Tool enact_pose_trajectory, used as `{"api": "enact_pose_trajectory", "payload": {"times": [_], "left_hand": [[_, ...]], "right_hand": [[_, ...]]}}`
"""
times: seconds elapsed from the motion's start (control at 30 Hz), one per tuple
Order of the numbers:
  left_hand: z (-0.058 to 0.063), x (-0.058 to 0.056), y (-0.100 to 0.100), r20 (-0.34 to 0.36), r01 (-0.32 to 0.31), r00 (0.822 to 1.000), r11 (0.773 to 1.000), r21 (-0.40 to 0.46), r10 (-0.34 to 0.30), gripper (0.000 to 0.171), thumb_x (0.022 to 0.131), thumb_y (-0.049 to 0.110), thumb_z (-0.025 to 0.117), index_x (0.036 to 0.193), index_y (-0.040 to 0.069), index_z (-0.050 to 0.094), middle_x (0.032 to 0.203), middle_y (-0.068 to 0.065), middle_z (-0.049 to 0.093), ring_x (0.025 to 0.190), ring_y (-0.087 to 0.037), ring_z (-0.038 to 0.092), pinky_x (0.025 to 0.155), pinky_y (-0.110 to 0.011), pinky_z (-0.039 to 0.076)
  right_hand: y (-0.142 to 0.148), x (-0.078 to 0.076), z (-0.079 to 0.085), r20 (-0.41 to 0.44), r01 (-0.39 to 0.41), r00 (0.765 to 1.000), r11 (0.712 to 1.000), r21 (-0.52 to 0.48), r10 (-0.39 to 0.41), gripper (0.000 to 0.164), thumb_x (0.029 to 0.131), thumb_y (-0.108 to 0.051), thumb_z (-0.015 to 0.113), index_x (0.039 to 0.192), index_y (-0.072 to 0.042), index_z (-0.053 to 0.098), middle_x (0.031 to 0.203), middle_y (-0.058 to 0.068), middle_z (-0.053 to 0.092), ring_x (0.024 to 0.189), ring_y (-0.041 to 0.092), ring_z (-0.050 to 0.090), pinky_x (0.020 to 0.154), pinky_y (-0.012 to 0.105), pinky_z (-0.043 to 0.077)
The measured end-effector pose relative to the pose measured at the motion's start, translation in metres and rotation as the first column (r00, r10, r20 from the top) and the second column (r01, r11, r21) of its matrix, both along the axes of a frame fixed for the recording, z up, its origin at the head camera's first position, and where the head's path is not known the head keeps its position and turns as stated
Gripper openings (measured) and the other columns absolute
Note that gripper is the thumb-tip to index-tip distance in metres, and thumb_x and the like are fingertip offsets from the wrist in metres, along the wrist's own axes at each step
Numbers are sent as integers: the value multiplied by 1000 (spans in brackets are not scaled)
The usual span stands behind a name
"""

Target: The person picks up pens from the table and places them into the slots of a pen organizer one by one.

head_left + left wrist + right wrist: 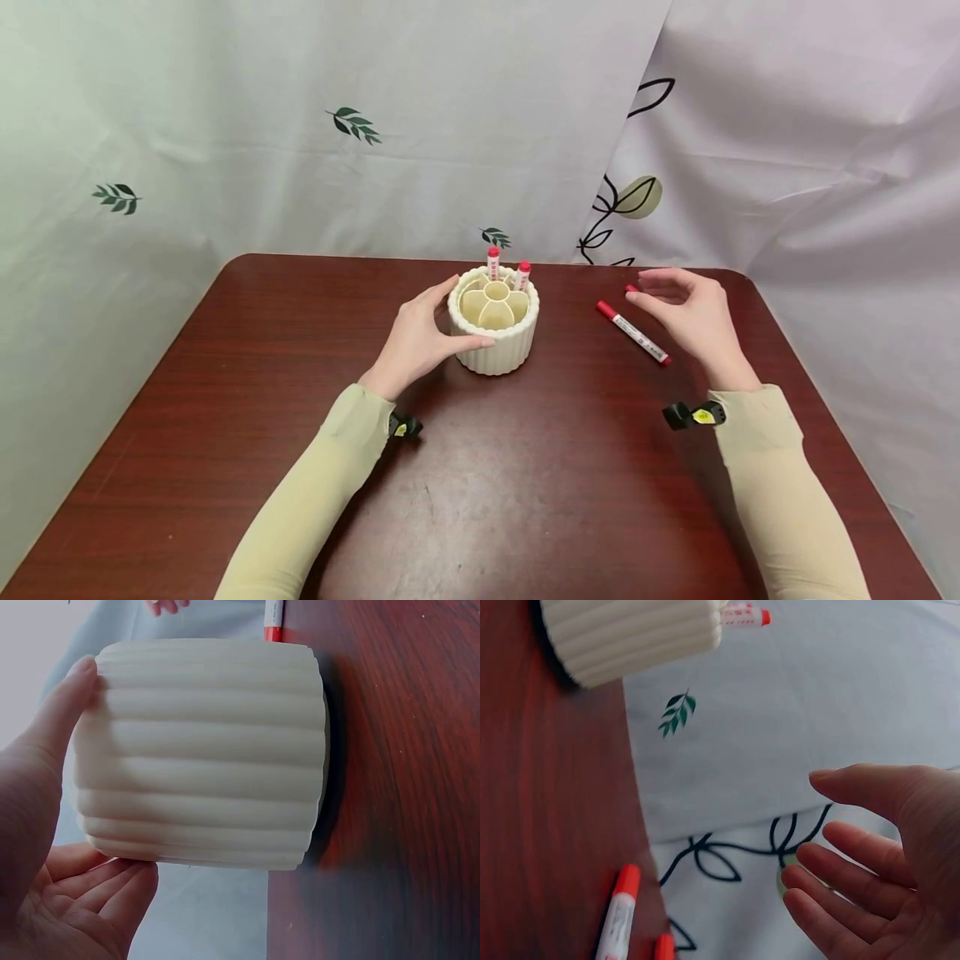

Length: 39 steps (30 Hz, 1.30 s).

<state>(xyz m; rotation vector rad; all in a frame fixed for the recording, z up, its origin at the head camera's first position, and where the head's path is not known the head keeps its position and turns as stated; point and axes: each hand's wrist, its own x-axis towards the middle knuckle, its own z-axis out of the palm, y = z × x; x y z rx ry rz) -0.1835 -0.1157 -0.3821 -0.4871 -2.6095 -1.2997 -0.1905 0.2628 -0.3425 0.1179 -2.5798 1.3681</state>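
Note:
A cream, ribbed pen holder (pixel 497 354) with petal-shaped compartments stands upright on the table. My left hand (pixel 416 337) grips its left side, thumb across the front and fingers behind; the left wrist view shows its ribbed wall (pixel 202 757) between them. Two markers with red ends, one marker (pixel 492 265) at the back and another marker (pixel 522 277) at the back right, stand in it. To the right, my right hand (pixel 693 312) hovers with fingers apart, holding nothing. A red-and-white marker (pixel 637 335) lies beside it; a second red cap (pixel 630 289) peeks out by its thumb, the rest hidden.
The dark red wooden table (pixel 480 483) reaches back to a pale curtain (pixel 420 167) printed with leaves. More curtain hangs along the left and right sides. Each wrist carries a small black camera, such as the right one (pixel 693 415).

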Motion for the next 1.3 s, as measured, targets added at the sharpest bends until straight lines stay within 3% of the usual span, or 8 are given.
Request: {"api": "enact_pose_trajectory", "payload": {"times": [0.4, 0.73, 1.0, 1.3], "left_hand": [[2, 11, -5, -4, -3, 1000, 998, -57, 3, 100, 77, 58, 85, 154, 7, 45, 151, -5, 50, 136, -19, 48, 108, -40, 44], [1, 17, -5, -54, -18, 998, 994, -111, 12, 88, 85, 46, 83, 152, 3, 47, 149, -11, 51, 136, -24, 49, 110, -42, 42], [1, 11, -5, -76, -5, 997, 997, -81, -1, 88, 84, 41, 85, 152, 1, 45, 147, -12, 53, 128, -27, 55, 104, -43, 47], [5, -1, -3, -4, 32, 999, 995, -91, -33, 102, 77, 51, 88, 157, 8, 40, 155, -4, 45, 140, -19, 44, 112, -39, 39]], "right_hand": [[22, 9, -22, 47, 15, 999, 994, 110, -21, 43, 87, -35, 84, 118, -7, 75, 112, 15, 73, 84, -2, 69, 72, 11, 51], [36, 10, -42, 50, -16, 999, 977, 211, 6, 34, 86, -25, 85, 112, -4, 78, 95, 12, 76, 75, 4, 69, 62, 14, 49], [40, 8, -55, 70, -10, 997, 953, 304, -12, 31, 87, -26, 83, 110, -6, 79, 77, 3, 72, 73, 19, 55, 58, 26, 41], [42, 9, -68, 95, -49, 995, 955, 293, 22, 31, 85, -18, 86, 110, -2, 78, 85, 9, 76, 74, 7, 68, 62, 19, 45]]}}
